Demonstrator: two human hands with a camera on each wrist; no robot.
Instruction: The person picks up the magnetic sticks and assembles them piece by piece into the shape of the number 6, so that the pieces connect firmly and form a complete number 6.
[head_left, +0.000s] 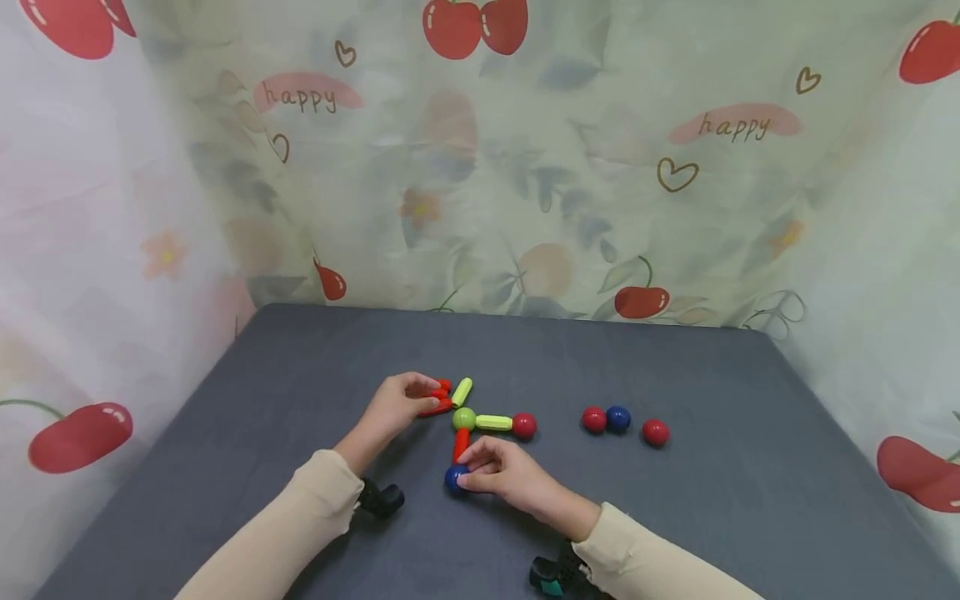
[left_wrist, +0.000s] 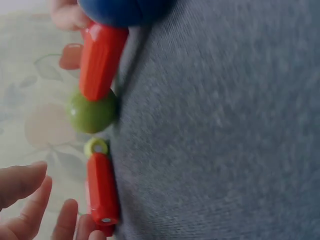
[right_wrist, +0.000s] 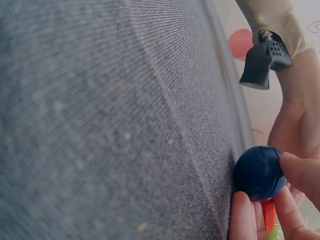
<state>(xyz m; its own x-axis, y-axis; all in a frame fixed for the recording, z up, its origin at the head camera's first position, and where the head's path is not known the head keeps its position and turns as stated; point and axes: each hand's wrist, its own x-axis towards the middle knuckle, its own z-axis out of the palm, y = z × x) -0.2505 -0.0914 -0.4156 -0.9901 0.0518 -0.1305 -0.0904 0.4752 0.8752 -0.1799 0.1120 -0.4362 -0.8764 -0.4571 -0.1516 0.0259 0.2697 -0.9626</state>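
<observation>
My right hand (head_left: 513, 477) pinches a blue ball (right_wrist: 259, 173) between thumb and fingers, low over the table. From that ball a red rod (head_left: 461, 446) runs to a green ball (head_left: 464, 418). A yellow-green rod (head_left: 494, 422) links the green ball to a red ball (head_left: 524, 426). My left hand (head_left: 397, 407) hovers by several loose red rods (left_wrist: 103, 189), thumb and fingers spread apart with the fingertips close to them. Beside these rods another yellow-green rod (head_left: 462, 392) lies near the green ball.
To the right on the dark grey table (head_left: 720, 500) sit a red ball (head_left: 594, 419), a blue ball (head_left: 618, 418) touching it, and another red ball (head_left: 656, 432) a little apart. A printed curtain (head_left: 487, 167) hangs behind the table and along its sides.
</observation>
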